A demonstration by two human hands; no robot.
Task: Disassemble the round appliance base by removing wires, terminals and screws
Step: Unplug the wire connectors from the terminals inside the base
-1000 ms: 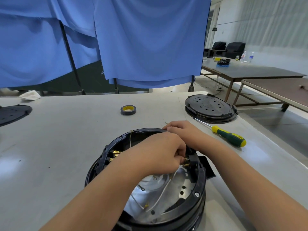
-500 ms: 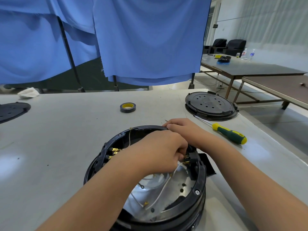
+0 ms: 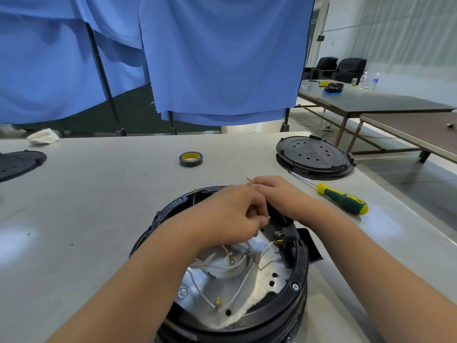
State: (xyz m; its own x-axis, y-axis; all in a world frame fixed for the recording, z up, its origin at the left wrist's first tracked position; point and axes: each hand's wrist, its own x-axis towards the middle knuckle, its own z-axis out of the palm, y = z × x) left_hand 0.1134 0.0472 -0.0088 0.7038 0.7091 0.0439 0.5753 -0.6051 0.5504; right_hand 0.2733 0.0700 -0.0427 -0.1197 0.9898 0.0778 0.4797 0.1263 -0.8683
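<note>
Grey counter [image 3: 86, 219] carries the round appliance base [image 3: 300, 276] at its near edge, white wires [image 3: 237, 293] loose over the metal plate inside. Over its far half, the left hand [image 3: 230, 216] pinches a small brass terminal [image 3: 268, 219], its grip narrow; the right hand [image 3: 279, 196] curls on the rim, what it holds hidden. Beyond lie a green-and-yellow screwdriver [image 3: 342, 200], a tape roll [image 3: 190, 159] and a black round cover [image 3: 314, 157]. Blue curtains [image 3: 210, 58] hang behind.

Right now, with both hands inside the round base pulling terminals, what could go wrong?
The left hand pinches a brass terminal; a hard tug might tear its wire. The loose white wires lying across the metal plate could snag fingers. The screwdriver lies near the right forearm and might get knocked away.
</note>
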